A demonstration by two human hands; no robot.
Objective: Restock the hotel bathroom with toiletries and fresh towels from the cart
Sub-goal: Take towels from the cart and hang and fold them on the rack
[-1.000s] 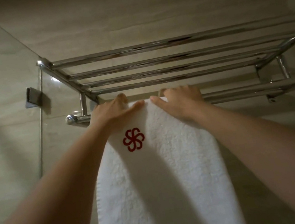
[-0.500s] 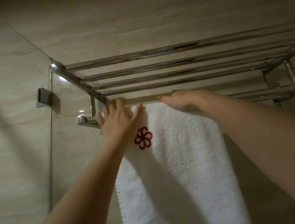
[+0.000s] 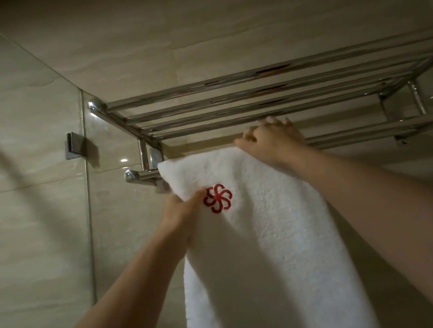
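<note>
Left hand (image 3: 183,213): dropping from the rail, where it was lying half a second ago, and now pinching the left edge of the white towel (image 3: 269,255), thumb on the front, other fingers hidden behind the cloth.
Red logo (image 3: 217,199): sitting just right of that thumb.
White towel: hanging over the lower rail (image 3: 371,130), long axis running straight down, top fold lying along the rail, bottom edge running out of view.
Right hand (image 3: 272,143): working higher and farther off, at the fold's right corner, fingers curling over cloth and rail together.
Coming move: probably a tug to square the drape; the free edge is lying inside the left grip, so the left hand is nearer while the right is anchoring.
Chrome rack shelf (image 3: 255,93): spanning just above the rail.
Glass shower panel (image 3: 27,197): standing left of the rack.
</note>
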